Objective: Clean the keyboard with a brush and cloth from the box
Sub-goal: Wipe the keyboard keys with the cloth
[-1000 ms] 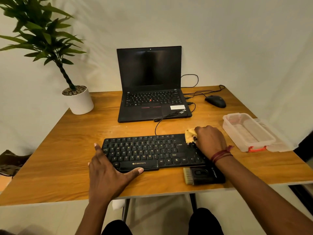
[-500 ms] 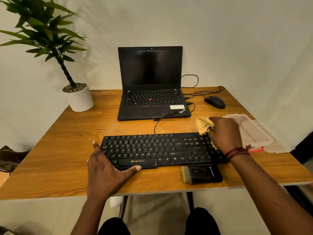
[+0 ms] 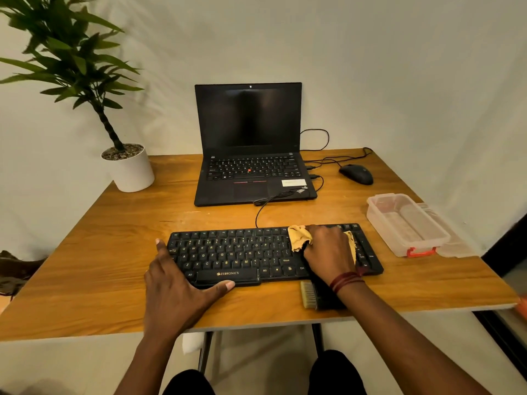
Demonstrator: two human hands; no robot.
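Half a second ago the right hand [image 3: 328, 249] and its yellow cloth [image 3: 299, 238] were at the far right end of the keyboard [image 3: 228, 252], close to the box [image 3: 407, 223]. Now they are back over the keys between the letter block and the number pad. That looks like a back-and-forth wipe, so the cloth stage is under way, and the letter keys probably still need a pass.

The right hand grips the bunched cloth and presses it onto the keys. The left hand [image 3: 174, 292] lies flat with straight fingers, holding nothing, its thumb along the keyboard's front edge to brace it.

Leftward, the keys are free as far as that bracing hand. The brush [image 3: 308, 295] lies on the worktop [image 3: 114, 252] under the right wrist, near the front edge, where a dragged forearm could knock it off. The keyboard's cable [image 3: 265, 203] runs back to the laptop [image 3: 251, 155].
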